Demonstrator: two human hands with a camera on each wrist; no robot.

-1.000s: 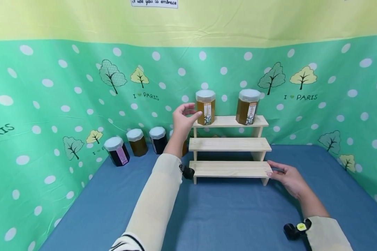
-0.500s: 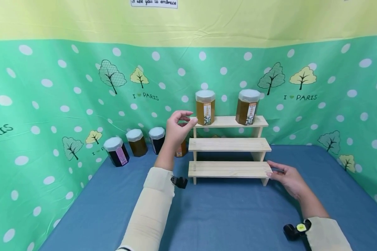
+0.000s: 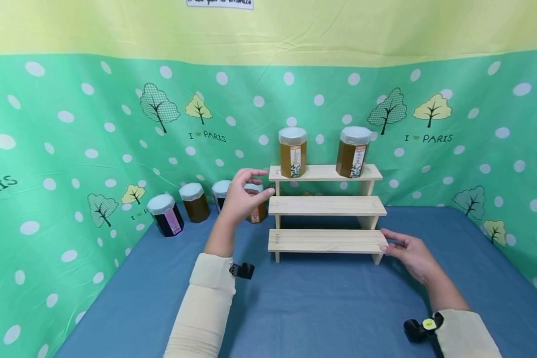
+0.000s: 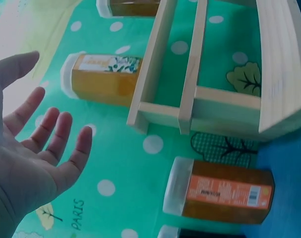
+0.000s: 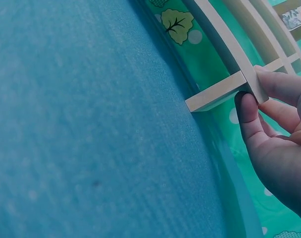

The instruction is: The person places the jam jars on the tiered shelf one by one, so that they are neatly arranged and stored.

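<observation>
A three-tier wooden display rack stands on the blue cloth. My right hand pinches the right end of its lowest shelf, thumb and fingers on the board in the right wrist view. Two amber honey jars with white lids sit on the top shelf, one at the left and one at the right. My left hand, spread and holding nothing, is left of the rack. It partly covers an amber jar with an orange label, which stands on the cloth beside the rack.
Farther left on the blue cloth stand an amber jar, a dark jar partly behind my left hand, and a dark jar with a purple label. A green dotted curtain hangs close behind.
My left hand has drawn away from the left jar on the top shelf, moving down and left toward the orange-labelled jar. My right hand keeps its place on the rack.
</observation>
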